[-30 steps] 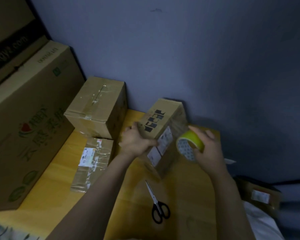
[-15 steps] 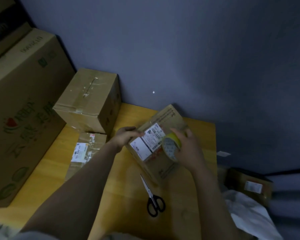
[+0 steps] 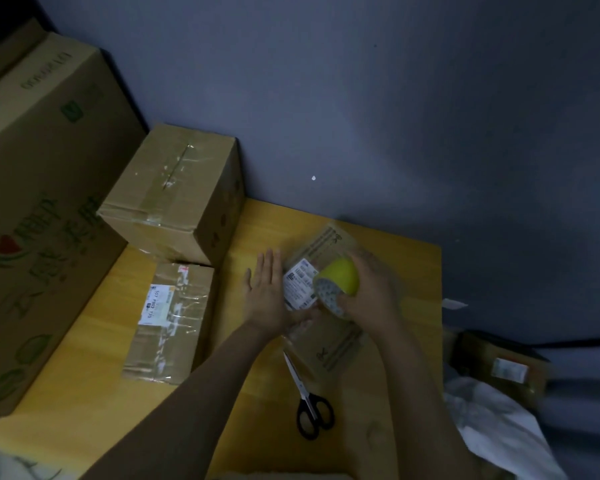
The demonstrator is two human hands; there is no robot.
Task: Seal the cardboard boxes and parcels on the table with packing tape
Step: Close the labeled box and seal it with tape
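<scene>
- Gripping the yellow tape roll [image 3: 338,280], the right hand [image 3: 373,294] curls its fingers round it and holds it on top of the small box [image 3: 329,337], over the box's white label.
- The left hand [image 3: 267,294] lies palm down at the small box's left edge, fingers straight and together. I cannot tell whether it presses the box or the table.
- The small box lies flat on the yellow table [image 3: 84,403], its far end near the wall.
- Scissors [image 3: 310,400], blades shut, lie just on the near side of the small box.
- Left of the small box, past a strip of bare table, lies a flat taped parcel [image 3: 170,323]. Behind the parcel stands a taped medium box [image 3: 177,192], and farther left a large carton [image 3: 42,202].
- Right of the small box, the table's edge is near.
</scene>
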